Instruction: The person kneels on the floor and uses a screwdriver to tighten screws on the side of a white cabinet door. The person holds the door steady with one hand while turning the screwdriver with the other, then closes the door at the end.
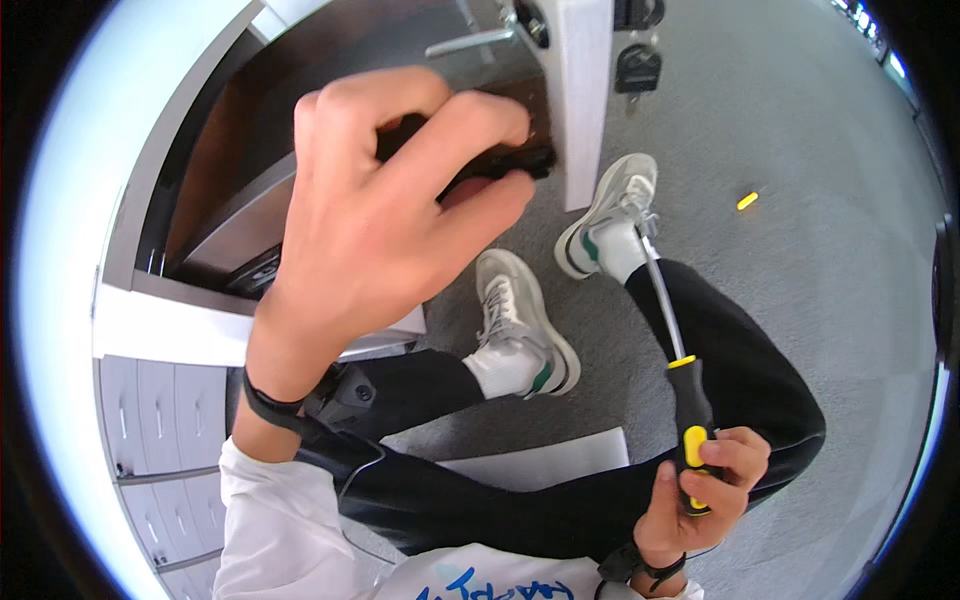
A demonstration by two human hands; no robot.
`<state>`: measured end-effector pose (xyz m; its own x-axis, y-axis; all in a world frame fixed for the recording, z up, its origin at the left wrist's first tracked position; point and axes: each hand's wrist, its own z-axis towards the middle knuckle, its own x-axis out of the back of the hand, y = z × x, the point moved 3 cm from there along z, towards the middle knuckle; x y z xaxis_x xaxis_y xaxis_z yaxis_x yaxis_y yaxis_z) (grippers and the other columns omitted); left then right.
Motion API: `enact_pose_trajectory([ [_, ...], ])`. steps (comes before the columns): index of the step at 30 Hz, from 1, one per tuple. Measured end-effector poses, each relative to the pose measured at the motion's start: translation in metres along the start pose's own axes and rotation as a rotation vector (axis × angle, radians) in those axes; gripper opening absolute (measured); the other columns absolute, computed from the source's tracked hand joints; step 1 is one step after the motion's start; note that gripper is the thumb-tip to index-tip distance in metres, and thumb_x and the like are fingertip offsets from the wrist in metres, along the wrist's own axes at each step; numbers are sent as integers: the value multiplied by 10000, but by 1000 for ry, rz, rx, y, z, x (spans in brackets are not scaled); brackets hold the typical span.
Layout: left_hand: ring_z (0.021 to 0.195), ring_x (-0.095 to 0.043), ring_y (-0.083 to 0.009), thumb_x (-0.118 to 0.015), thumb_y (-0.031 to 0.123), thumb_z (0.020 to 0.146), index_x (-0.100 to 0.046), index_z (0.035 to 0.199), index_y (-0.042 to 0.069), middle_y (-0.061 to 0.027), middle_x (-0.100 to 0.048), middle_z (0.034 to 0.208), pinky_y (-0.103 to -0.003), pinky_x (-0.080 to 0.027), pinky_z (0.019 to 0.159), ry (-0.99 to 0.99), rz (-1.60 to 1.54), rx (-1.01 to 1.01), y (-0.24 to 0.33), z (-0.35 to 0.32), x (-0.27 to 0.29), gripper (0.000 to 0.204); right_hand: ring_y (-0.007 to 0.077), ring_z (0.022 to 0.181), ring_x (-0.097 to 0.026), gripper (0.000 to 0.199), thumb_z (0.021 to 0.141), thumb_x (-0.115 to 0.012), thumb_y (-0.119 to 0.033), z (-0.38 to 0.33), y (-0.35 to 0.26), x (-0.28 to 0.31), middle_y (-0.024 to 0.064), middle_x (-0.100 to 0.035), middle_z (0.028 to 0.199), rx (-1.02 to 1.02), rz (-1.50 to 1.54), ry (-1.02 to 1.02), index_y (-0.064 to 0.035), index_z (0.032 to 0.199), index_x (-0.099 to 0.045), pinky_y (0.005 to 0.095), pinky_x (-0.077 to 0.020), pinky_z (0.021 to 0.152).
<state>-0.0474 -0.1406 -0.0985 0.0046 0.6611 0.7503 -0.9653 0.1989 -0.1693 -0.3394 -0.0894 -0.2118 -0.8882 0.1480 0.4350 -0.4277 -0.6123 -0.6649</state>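
Note:
My left hand [370, 195] is raised at the dark brown inside of a cabinet [235, 190]. Its fingers are bent inward around a dark piece [538, 162] beside a white upright panel [583, 110]; the hand hides most of that piece, so its kind is unclear. Lower right, my right hand [705, 485] grips a screwdriver [690, 400] by its black and yellow handle. The long metal shaft points up and away, its tip seen over my shoe. A metal rod [468, 43] juts out above my left hand, next to the panel.
Black fittings [638, 68] show on the panel's right side. A small yellow piece [747, 201] lies on the grey carpet [790, 330]. My shoes [515, 320] stand below the panel, near a white flat block [545, 458]. Grey drawers [160, 415] are at the left.

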Motion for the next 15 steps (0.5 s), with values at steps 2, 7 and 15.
enact_pose_trajectory([
  [2,1048,-454,-240,-879,171,721,-740,1015,78,21,-677,1040,-344,-397,889,-22,18,-104,-2,3,-1,338,268,1014,-523,297,747,-745,-18,0,2,-1,66,-581,1068,-1,-35,10,-161,933,-564,414,-417,867],
  [7,1023,-515,-236,-803,132,725,-724,931,104,-14,-594,1045,-385,-418,844,-23,3,-232,-3,13,2,222,268,976,-535,303,690,-750,57,14,0,0,76,-605,1062,-19,-23,-22,-136,881,-616,425,-436,846],
  [15,1053,-523,-221,-720,127,716,-706,846,84,-4,-606,1013,-391,-435,865,-42,14,-295,1,20,13,137,309,920,-564,293,755,-758,77,26,-21,5,131,-674,1070,122,87,38,-77,973,-638,428,-453,823],
])
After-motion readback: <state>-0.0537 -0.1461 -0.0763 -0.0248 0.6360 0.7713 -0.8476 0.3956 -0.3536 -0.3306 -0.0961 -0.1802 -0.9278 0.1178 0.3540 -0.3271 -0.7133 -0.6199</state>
